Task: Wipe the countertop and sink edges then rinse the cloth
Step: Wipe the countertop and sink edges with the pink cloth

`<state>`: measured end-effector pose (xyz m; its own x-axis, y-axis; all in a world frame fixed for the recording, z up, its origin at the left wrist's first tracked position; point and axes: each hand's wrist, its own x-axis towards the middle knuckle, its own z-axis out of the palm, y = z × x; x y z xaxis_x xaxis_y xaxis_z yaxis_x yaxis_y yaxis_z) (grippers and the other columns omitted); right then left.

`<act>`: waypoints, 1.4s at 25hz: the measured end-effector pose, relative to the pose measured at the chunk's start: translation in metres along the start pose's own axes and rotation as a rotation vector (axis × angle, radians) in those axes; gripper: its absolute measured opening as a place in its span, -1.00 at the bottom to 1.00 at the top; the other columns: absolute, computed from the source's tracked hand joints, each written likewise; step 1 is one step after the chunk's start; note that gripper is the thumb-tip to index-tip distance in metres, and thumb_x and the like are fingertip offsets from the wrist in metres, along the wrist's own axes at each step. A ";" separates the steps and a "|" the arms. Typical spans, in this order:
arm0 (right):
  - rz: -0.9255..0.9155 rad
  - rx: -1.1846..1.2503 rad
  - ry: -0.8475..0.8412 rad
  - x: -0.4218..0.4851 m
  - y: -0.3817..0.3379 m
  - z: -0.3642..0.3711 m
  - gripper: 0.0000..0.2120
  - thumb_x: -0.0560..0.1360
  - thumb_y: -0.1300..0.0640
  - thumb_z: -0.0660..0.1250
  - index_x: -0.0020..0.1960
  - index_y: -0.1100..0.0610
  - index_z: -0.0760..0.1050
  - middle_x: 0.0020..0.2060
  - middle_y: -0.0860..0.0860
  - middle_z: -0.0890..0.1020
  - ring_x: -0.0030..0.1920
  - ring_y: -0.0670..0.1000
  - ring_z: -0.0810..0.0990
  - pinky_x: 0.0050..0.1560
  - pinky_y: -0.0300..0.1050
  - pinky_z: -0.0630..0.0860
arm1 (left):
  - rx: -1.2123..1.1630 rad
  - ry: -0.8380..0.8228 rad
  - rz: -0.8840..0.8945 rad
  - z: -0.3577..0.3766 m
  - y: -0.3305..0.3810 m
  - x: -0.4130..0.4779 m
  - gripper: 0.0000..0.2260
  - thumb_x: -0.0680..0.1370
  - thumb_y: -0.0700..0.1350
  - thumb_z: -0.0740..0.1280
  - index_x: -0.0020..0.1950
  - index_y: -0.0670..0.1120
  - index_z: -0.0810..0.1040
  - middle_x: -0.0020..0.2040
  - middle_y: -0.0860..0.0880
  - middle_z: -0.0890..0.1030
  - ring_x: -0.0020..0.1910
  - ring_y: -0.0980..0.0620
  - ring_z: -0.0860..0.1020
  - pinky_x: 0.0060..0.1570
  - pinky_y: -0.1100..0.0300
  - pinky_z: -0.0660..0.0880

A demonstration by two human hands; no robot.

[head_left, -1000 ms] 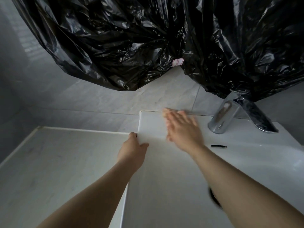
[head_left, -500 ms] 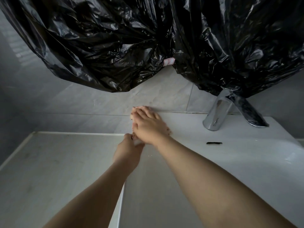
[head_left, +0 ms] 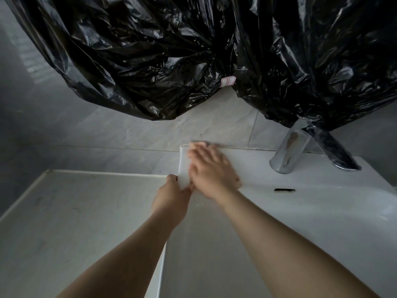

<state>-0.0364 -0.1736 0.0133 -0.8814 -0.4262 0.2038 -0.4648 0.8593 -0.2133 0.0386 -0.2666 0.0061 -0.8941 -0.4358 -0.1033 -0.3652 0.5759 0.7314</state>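
Black plastic sheeting (head_left: pixel 171 61) fills the top of the frame. Below it, the pale surface (head_left: pixel 64 222) lies lower left and the sink (head_left: pixel 322 201) right. The right hand (head_left: pixel 211 173), fingers spread flat and blurred, presses the sink's rear left corner; no cloth is discernible beneath. The left hand (head_left: pixel 173 195), fingers curled on the sink's left edge, steadies. Best keep pressure even into the wall seam.

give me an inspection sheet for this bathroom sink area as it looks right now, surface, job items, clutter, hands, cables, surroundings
Surface: pale countertop left of the white sink, bare, faint smudges.
Job's things: cloth not clearly visible; perhaps a pale blur under the fingertips, cannot tell.
Clutter: nothing seen.
Hands: left hand grips the sink's left rim; right hand lies flat on the sink's back left corner, motion-blurred.
Cables: nothing seen.
Surroundings: chrome tap at the sink's back; black plastic bags hang above, draping the tap; grey tiled wall; overflow slot below the tap.
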 end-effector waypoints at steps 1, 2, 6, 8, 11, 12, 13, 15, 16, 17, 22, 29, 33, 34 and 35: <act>-0.079 0.021 -0.029 0.000 -0.018 0.004 -0.54 0.61 -0.04 -0.04 0.51 -0.08 0.11 0.53 -0.11 0.09 0.53 0.02 -0.06 0.48 -0.02 -0.10 | 0.000 -0.003 0.006 0.000 0.001 0.000 -0.78 0.54 0.00 0.24 0.04 -0.13 0.38 -0.01 -0.15 0.58 -0.07 -0.17 0.53 -0.23 0.12 0.38; -0.131 0.023 -0.049 0.000 -0.023 0.005 -0.55 0.62 -0.04 -0.04 0.50 -0.09 0.13 0.53 -0.12 0.11 0.53 0.02 -0.05 0.48 -0.03 -0.10 | 0.002 -0.008 0.011 0.000 0.001 -0.001 -0.79 0.54 -0.01 0.24 0.03 -0.13 0.37 -0.01 -0.14 0.58 -0.08 -0.17 0.53 -0.23 0.12 0.36; -0.028 -0.057 0.058 -0.007 0.055 -0.004 -0.50 0.55 -0.10 -0.18 0.46 -0.13 0.15 0.50 -0.16 0.16 0.51 0.01 0.08 0.49 -0.04 0.02 | 0.038 -0.012 -0.011 -0.001 0.000 -0.001 -0.74 0.53 0.00 0.27 0.13 -0.11 0.36 0.02 -0.12 0.55 -0.02 -0.16 0.53 -0.16 0.11 0.42; 0.154 -0.103 0.049 -0.022 0.093 -0.015 -0.50 0.60 -0.09 -0.17 0.52 -0.05 0.06 0.53 -0.11 0.11 0.52 -0.01 0.01 0.50 -0.07 -0.05 | 0.072 -0.019 -0.017 -0.001 0.001 0.000 -0.72 0.54 -0.01 0.26 0.15 -0.12 0.35 0.05 -0.13 0.55 0.00 -0.17 0.53 -0.16 0.12 0.41; 0.262 -0.152 0.069 -0.036 0.083 -0.018 -0.51 0.62 -0.04 -0.09 0.53 0.02 0.05 0.53 -0.04 0.10 0.52 0.04 -0.01 0.47 -0.08 -0.09 | 0.085 -0.021 -0.016 -0.002 0.002 -0.002 -0.72 0.54 -0.01 0.26 0.15 -0.14 0.35 0.07 -0.16 0.56 0.01 -0.19 0.53 -0.12 0.07 0.45; 0.238 -0.153 0.092 -0.035 0.078 -0.017 -0.52 0.62 -0.03 -0.07 0.52 0.02 0.08 0.53 -0.02 0.13 0.52 0.05 0.01 0.47 -0.07 -0.07 | 0.086 -0.023 -0.012 -0.002 0.003 -0.002 -0.72 0.54 -0.01 0.25 0.15 -0.14 0.35 0.07 -0.17 0.55 0.00 -0.19 0.53 -0.10 0.06 0.46; 0.207 -0.135 0.095 -0.031 0.078 -0.016 -0.52 0.61 -0.04 -0.07 0.51 0.01 0.11 0.51 -0.01 0.16 0.51 0.06 0.04 0.46 -0.06 -0.05 | 0.085 -0.024 -0.010 -0.003 0.003 -0.003 -0.72 0.54 -0.01 0.25 0.14 -0.14 0.35 0.06 -0.17 0.55 0.00 -0.20 0.53 -0.09 0.05 0.47; 0.207 -0.075 0.082 -0.019 0.088 -0.019 -0.53 0.57 -0.05 -0.05 0.46 0.01 0.20 0.44 0.00 0.27 0.46 0.05 0.15 0.43 -0.03 0.06 | 0.098 -0.026 -0.006 -0.003 0.004 -0.003 -0.73 0.54 0.00 0.25 0.13 -0.14 0.34 0.06 -0.18 0.55 0.01 -0.21 0.53 -0.07 0.04 0.48; 0.234 -0.049 0.085 -0.014 0.091 -0.022 -0.54 0.56 -0.04 -0.02 0.43 0.01 0.24 0.39 0.00 0.31 0.43 0.05 0.20 0.41 -0.02 0.10 | 0.112 -0.028 -0.002 -0.003 0.005 -0.003 -0.73 0.54 0.00 0.24 0.13 -0.15 0.34 0.07 -0.18 0.55 0.01 -0.21 0.52 -0.08 0.04 0.46; 0.265 -0.035 0.091 -0.011 0.092 -0.022 -0.56 0.56 -0.03 0.01 0.41 0.02 0.26 0.37 -0.01 0.32 0.41 0.06 0.22 0.39 -0.02 0.12 | 0.118 -0.031 0.004 -0.003 0.005 -0.003 -0.73 0.55 0.00 0.24 0.12 -0.15 0.34 0.07 -0.18 0.55 0.02 -0.22 0.52 -0.09 0.05 0.45; 0.197 -0.120 0.255 -0.052 0.085 -0.008 -0.41 0.49 -0.11 -0.11 0.36 0.14 0.38 0.34 0.10 0.42 0.37 0.16 0.33 0.34 0.06 0.25 | 0.151 -0.048 0.034 -0.004 0.005 -0.004 -0.74 0.57 -0.02 0.20 0.13 -0.16 0.31 0.12 -0.21 0.54 0.07 -0.23 0.51 -0.11 0.08 0.38; 0.268 -0.015 0.313 -0.038 0.036 0.005 -0.45 0.50 -0.11 -0.15 0.37 -0.01 0.36 0.41 -0.09 0.36 0.43 0.06 0.24 0.40 -0.01 0.13 | 0.430 -0.019 0.276 0.000 0.007 -0.011 -0.54 0.60 -0.13 0.09 0.46 0.00 0.01 0.35 -0.14 0.28 0.19 -0.18 0.43 0.04 0.01 0.38; 0.090 -0.038 0.275 -0.062 0.067 0.001 -0.47 0.55 -0.10 -0.12 0.38 0.03 0.39 0.37 -0.05 0.43 0.40 0.09 0.33 0.38 0.05 0.27 | 0.738 0.004 0.438 0.002 0.008 -0.012 -0.49 0.61 -0.06 0.05 0.50 0.10 -0.11 0.51 -0.10 -0.03 0.47 -0.17 0.02 0.30 -0.17 0.18; 0.128 -0.059 0.327 -0.073 0.086 -0.004 -0.49 0.56 -0.06 -0.08 0.36 0.08 0.42 0.34 0.01 0.46 0.36 0.13 0.39 0.33 0.10 0.34 | 0.793 -0.021 0.501 0.003 0.009 -0.013 -0.47 0.61 0.00 0.06 0.50 0.11 -0.15 0.53 -0.04 -0.10 0.49 -0.14 -0.09 0.33 -0.24 0.11; 0.156 -0.077 0.381 -0.086 0.103 -0.008 -0.51 0.56 -0.02 -0.04 0.34 0.13 0.44 0.32 0.06 0.49 0.33 0.15 0.42 0.30 0.12 0.38 | 0.835 -0.044 0.558 0.003 0.010 -0.013 -0.44 0.60 0.06 0.07 0.50 0.11 -0.18 0.53 0.01 -0.12 0.50 -0.11 -0.14 0.33 -0.28 0.06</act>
<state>-0.0080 -0.0466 -0.0185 -0.8398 -0.1670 0.5166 -0.3083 0.9299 -0.2006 0.0460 -0.2533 0.0126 -0.9955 0.0606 0.0722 0.0591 0.9980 -0.0225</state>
